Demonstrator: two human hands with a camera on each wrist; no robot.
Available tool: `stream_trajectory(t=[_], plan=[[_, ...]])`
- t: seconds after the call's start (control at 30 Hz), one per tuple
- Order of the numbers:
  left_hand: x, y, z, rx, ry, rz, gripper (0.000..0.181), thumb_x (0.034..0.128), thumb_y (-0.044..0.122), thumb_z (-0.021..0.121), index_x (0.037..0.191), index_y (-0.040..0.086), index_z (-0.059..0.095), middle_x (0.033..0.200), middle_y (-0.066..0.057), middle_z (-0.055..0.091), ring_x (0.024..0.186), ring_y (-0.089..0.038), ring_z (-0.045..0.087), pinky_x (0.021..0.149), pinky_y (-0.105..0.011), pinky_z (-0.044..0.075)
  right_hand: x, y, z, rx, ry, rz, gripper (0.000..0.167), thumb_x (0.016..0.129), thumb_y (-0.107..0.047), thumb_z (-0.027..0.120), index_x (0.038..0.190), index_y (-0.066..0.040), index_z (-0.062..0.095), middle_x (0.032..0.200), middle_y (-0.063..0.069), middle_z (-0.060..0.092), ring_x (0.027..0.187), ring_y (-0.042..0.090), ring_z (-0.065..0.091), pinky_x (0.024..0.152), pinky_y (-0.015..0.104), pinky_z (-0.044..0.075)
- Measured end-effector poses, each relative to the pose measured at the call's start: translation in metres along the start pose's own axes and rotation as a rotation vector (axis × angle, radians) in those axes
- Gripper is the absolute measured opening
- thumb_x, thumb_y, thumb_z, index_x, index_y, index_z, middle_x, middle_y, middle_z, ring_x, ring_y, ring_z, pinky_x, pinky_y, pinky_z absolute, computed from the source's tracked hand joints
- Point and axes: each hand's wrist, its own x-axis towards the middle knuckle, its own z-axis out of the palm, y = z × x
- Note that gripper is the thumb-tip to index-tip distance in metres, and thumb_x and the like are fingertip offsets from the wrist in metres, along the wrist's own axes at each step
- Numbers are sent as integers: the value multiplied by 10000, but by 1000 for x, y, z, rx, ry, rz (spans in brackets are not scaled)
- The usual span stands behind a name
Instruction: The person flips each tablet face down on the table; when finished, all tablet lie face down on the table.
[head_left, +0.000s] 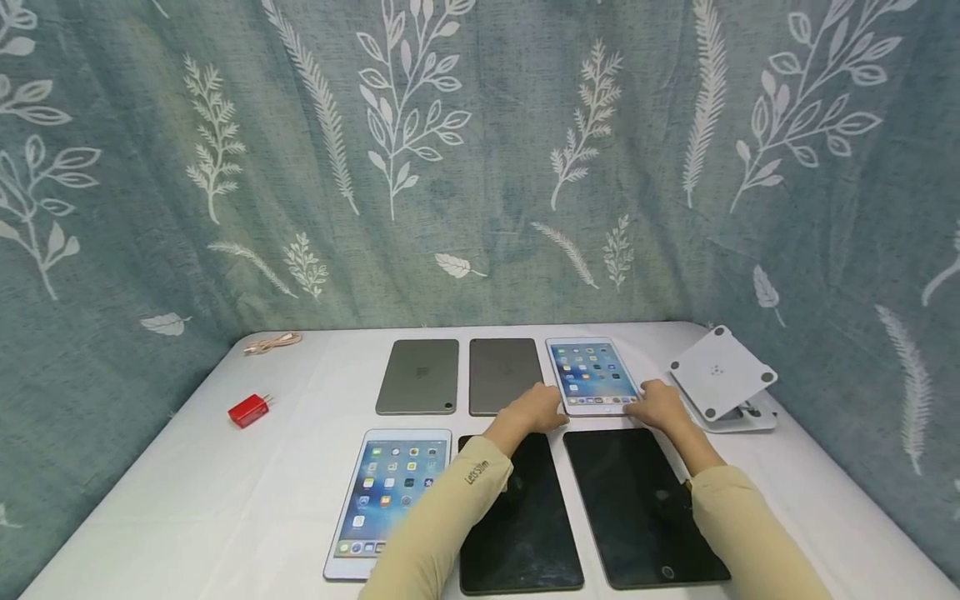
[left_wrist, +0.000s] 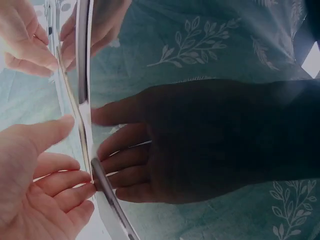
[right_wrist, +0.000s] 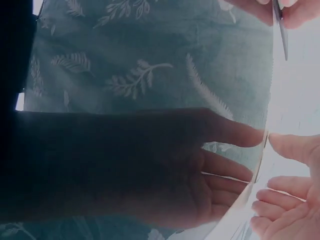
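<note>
- The small white-framed tablet [head_left: 592, 367] lies flat on the white surface [head_left: 187, 492], right of centre in the frame, its lit screen facing up.
- It should handle as fairly light, stiff and thin; the glass front is probably slippery and easily scratched or cracked if dropped.
- The slim side edges and lower corners look the best places to take hold, with thumb and fingers spread along the rim rather than pressing on the screen.
- The left hand [head_left: 536, 407] is at the tablet's lower left corner, fingers relaxed rather than clenched; whether they touch the rim or stop just beside it, I cannot tell.
- The right hand [head_left: 660, 405] touches the lower right corner, its fingers loosely extended, thumb by the bottom edge, with no firm grip apparent.
- Close by are a grey tablet [head_left: 506, 371] to its left, a black-screened tablet [head_left: 637, 500] below it in the frame, and a silver stand [head_left: 718, 375] to the right.
</note>
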Motion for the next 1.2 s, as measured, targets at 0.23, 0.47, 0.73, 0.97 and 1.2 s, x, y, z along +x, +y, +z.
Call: stream_trajectory(t=[0.23,0.47,0.73,0.97,1.2], plan=[[6,12,4,48,-28,24,164,926,189,618,837,57,660,877,-65,683,705,-146,549,639,-250,444,-2,7,1,-15,-15,-6,410,810,-198,627,933,192,595,808,264,615,710,311,540,643,391,460],[10,14,6,76,-11,-8,78,902,136,636,884,73,680,917,-48,679,766,-139,575,664,-249,458,-3,2,2,29,23,4,355,782,-162,643,870,180,616,776,250,620,699,306,533,641,400,459],[11,14,9,78,-3,-19,78,879,152,658,901,80,677,963,-59,684,822,-157,602,703,-264,481,-4,0,8,311,128,141,354,713,-37,495,932,213,616,896,329,614,773,376,561,590,302,440],[11,14,10,94,42,-38,75,875,161,670,894,91,690,938,-56,683,829,-174,631,690,-280,497,-4,-4,1,444,203,179,452,807,-56,386,1146,169,582,1161,352,567,976,408,559,783,414,465],[15,25,15,88,93,-26,51,850,102,665,814,90,700,870,-52,707,760,-167,650,658,-284,509,-3,-7,-14,625,254,197,356,888,-46,448,1138,160,596,1043,289,638,609,24,575,580,174,530]])
